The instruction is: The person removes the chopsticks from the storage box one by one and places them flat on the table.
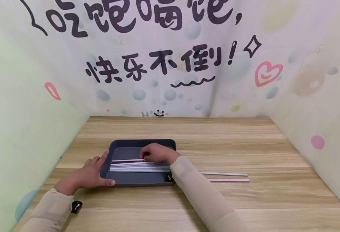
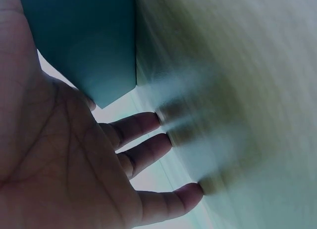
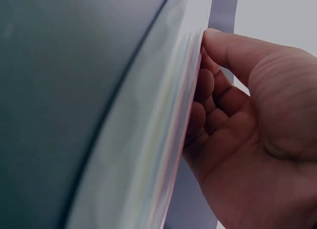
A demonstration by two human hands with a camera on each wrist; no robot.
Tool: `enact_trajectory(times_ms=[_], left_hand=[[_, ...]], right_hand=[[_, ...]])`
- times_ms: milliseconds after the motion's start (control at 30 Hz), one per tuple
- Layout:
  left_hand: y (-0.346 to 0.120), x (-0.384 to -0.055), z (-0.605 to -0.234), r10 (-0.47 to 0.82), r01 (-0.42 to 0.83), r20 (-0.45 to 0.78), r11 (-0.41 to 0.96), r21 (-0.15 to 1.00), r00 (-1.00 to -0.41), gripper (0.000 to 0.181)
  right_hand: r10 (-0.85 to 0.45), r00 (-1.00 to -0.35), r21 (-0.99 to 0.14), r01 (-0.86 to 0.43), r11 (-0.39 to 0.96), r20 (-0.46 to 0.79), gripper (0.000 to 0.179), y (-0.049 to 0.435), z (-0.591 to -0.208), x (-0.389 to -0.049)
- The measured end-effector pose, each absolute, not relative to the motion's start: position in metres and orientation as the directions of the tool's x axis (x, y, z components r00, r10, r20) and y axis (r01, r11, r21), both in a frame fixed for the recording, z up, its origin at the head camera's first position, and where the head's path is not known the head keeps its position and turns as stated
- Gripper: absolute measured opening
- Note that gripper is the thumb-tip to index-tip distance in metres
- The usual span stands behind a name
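Note:
A dark grey rectangular tray (image 1: 135,179) sits on the table, left of the middle. My left hand (image 1: 89,172) rests against its left side, thumb along the front corner. In the left wrist view, fingers (image 2: 146,152) stretch out with their tips on the tabletop, beside the tray's wall (image 2: 84,36). Inside the tray lie several long thin pale sticks (image 1: 141,168), side by side. Above them, my right hand (image 1: 158,153) pinches a thin pink stick (image 1: 126,160) between thumb and curled fingers. The right forearm hides the tray's right end.
To the right of the tray, a pale thin stick (image 1: 225,174) and a pink one (image 1: 231,180) lie on the wooden table (image 1: 245,206), partly behind the right sleeve. Printed cloth walls (image 1: 158,96) stand at the back and both sides.

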State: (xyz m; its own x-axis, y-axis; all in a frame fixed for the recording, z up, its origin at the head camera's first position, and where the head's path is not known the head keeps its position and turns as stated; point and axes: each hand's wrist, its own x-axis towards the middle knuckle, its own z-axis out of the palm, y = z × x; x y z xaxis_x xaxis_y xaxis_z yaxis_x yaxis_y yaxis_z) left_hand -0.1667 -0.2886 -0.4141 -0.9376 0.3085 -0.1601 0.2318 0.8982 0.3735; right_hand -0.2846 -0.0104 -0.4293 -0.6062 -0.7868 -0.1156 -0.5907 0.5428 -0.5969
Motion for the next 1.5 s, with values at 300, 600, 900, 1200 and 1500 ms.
enact_trajectory(times_ms=[300,600,900,1200,1500], left_hand=[[-0.2894,-0.1679,-0.4174,0.309,0.234,-0.152,0.897,0.375,-0.939,0.125],[-0.2912,-0.1686,-0.4188,0.306,0.229,-0.159,0.898,0.376,-0.939,0.128],[-0.2908,-0.1688,-0.4189,0.294,0.216,-0.173,0.906,0.365,-0.94,0.129],[-0.2907,-0.1695,-0.4191,0.298,0.22,-0.171,0.904,0.367,-0.939,0.128],[-0.2913,-0.169,-0.42,0.302,0.223,-0.17,0.901,0.371,-0.938,0.128]], right_hand=[[-0.775,-0.619,-0.592,-0.58,0.56,-0.126,0.01,-0.0116,-0.4318,-0.2851],[-0.772,-0.623,-0.573,-0.589,0.57,-0.128,0.01,-0.0127,-0.4292,-0.2841],[-0.768,-0.627,-0.559,-0.593,0.58,-0.133,0.011,-0.0131,-0.4278,-0.2839],[-0.773,-0.624,-0.561,-0.601,0.569,-0.115,0.012,-0.0111,-0.4241,-0.2816],[-0.797,-0.595,-0.568,-0.621,0.54,-0.107,0.013,-0.0115,-0.4226,-0.2818]])
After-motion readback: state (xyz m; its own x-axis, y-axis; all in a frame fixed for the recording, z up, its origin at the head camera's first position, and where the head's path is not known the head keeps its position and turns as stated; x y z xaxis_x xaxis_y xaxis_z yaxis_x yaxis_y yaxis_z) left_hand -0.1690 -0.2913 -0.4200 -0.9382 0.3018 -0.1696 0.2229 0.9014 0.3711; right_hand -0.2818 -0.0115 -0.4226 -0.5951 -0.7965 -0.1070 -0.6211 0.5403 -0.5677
